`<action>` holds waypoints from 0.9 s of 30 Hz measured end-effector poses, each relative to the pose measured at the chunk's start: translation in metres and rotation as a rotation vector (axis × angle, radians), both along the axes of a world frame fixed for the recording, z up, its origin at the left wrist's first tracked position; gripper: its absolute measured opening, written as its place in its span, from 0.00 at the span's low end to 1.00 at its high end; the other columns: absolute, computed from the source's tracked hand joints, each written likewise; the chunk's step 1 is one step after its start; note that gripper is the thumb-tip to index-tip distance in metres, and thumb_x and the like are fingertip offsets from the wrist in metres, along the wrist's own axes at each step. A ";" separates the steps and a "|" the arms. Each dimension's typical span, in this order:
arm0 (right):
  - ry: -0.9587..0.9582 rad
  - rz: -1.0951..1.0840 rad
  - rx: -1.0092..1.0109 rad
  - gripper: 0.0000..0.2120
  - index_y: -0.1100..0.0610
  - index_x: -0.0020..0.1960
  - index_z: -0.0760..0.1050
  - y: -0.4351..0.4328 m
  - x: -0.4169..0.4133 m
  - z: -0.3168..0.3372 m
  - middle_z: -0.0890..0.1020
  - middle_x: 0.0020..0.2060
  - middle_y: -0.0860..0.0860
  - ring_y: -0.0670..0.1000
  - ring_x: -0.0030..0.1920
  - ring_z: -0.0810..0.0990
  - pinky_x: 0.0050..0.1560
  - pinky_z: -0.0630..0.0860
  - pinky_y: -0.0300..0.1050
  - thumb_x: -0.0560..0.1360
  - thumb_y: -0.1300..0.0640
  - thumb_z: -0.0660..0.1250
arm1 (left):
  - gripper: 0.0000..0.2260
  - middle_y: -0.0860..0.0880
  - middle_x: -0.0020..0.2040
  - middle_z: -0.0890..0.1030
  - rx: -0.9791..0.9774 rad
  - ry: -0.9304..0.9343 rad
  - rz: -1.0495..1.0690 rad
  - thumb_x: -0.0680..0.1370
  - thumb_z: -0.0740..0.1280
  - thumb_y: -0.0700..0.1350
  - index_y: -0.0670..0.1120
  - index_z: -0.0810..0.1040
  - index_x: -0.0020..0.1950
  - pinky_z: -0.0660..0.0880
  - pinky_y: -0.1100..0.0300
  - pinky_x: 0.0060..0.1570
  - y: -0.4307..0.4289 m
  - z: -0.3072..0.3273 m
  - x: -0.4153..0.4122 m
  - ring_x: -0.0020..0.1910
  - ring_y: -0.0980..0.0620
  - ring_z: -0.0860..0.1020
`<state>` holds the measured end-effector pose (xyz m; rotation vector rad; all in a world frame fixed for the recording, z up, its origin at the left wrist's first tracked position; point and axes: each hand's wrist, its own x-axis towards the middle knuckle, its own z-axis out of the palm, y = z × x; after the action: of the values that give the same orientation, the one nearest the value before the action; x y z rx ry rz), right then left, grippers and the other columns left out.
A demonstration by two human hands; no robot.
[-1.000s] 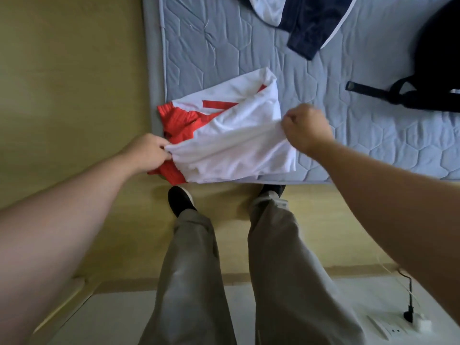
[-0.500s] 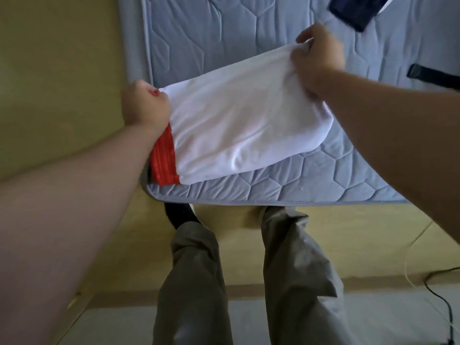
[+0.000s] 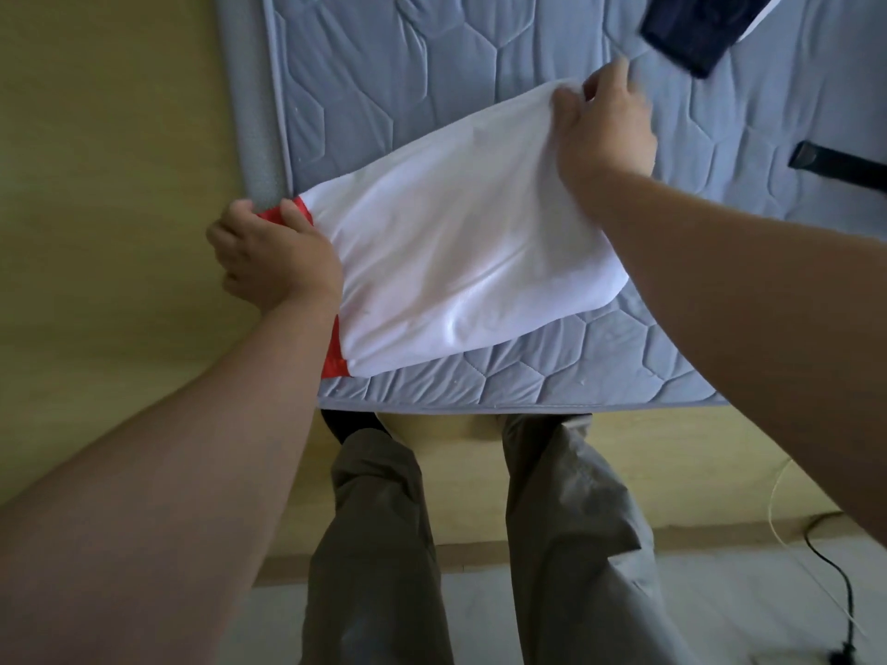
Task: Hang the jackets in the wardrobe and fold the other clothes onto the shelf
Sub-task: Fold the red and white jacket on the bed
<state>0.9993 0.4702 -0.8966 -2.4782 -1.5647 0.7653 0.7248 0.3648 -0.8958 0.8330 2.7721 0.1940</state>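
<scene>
I stand at the edge of a bed. Its mattress is grey-blue, with stitched six-sided shapes and a thin cord round the rim. It sits on a yellow wood base that sticks out past it on my left and in front of me. A black strap lies on the mattress at my right. Lower down runs a brown wood strip, then a pale floor with a black cable on it. The light is soft and dim.
</scene>
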 end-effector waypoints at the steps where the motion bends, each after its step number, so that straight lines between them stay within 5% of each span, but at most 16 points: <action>1: 0.017 -0.028 0.007 0.19 0.53 0.62 0.71 -0.001 0.001 -0.001 0.76 0.61 0.51 0.57 0.60 0.76 0.61 0.72 0.54 0.80 0.41 0.56 | 0.22 0.45 0.70 0.71 -0.001 0.077 -0.056 0.79 0.59 0.57 0.48 0.72 0.69 0.66 0.50 0.62 0.000 0.004 0.006 0.67 0.43 0.72; 3: 0.041 -0.082 0.049 0.21 0.51 0.61 0.72 -0.006 0.006 0.002 0.75 0.58 0.47 0.52 0.58 0.76 0.59 0.72 0.50 0.79 0.36 0.57 | 0.24 0.45 0.72 0.70 0.081 0.148 -0.315 0.78 0.59 0.59 0.49 0.72 0.71 0.63 0.50 0.65 -0.005 0.015 0.021 0.69 0.43 0.71; 6: 0.108 -0.156 -0.042 0.23 0.47 0.52 0.73 -0.028 0.024 0.013 0.77 0.45 0.42 0.46 0.43 0.77 0.43 0.69 0.42 0.75 0.29 0.56 | 0.25 0.45 0.75 0.68 0.134 0.064 -0.784 0.80 0.61 0.57 0.48 0.71 0.74 0.61 0.46 0.69 -0.022 0.024 0.050 0.71 0.43 0.69; 10: 0.307 -0.365 -0.143 0.25 0.50 0.36 0.72 -0.077 0.048 0.027 0.76 0.30 0.40 0.38 0.30 0.73 0.36 0.68 0.41 0.73 0.29 0.58 | 0.25 0.46 0.76 0.67 0.092 -0.113 -1.063 0.80 0.61 0.52 0.46 0.67 0.76 0.64 0.46 0.69 -0.007 0.028 0.096 0.74 0.44 0.67; 16: 0.661 -0.561 -0.134 0.23 0.47 0.35 0.84 -0.130 0.063 0.041 0.80 0.29 0.40 0.38 0.29 0.76 0.32 0.70 0.32 0.79 0.37 0.59 | 0.29 0.48 0.80 0.59 -0.031 -0.046 -1.495 0.78 0.60 0.40 0.47 0.59 0.80 0.68 0.47 0.64 0.066 0.031 0.181 0.68 0.42 0.70; 19: 0.781 -0.633 -0.132 0.19 0.45 0.33 0.84 -0.138 0.066 0.042 0.81 0.30 0.40 0.38 0.28 0.74 0.33 0.69 0.36 0.77 0.45 0.60 | 0.24 0.44 0.74 0.65 -0.138 -0.058 -1.765 0.77 0.60 0.37 0.47 0.68 0.74 0.70 0.44 0.62 0.097 0.032 0.216 0.63 0.37 0.73; 23: 0.932 -0.632 -0.185 0.17 0.52 0.41 0.86 -0.145 0.077 0.037 0.82 0.34 0.43 0.40 0.31 0.74 0.29 0.68 0.30 0.63 0.57 0.59 | 0.15 0.42 0.62 0.73 -0.345 0.065 -1.898 0.77 0.62 0.38 0.44 0.78 0.63 0.71 0.45 0.46 0.125 0.027 0.233 0.58 0.34 0.77; 27: 0.968 -0.457 -0.310 0.16 0.52 0.40 0.84 -0.149 0.087 0.033 0.80 0.30 0.43 0.41 0.30 0.76 0.30 0.70 0.30 0.61 0.67 0.63 | 0.14 0.41 0.61 0.77 -0.395 0.067 -1.766 0.75 0.63 0.39 0.46 0.77 0.60 0.75 0.43 0.52 0.146 0.020 0.223 0.58 0.33 0.77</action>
<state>1.0863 0.3210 -0.8635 -1.9299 -0.5462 1.8072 0.9481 0.5108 -0.8756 2.5481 1.0995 -0.6390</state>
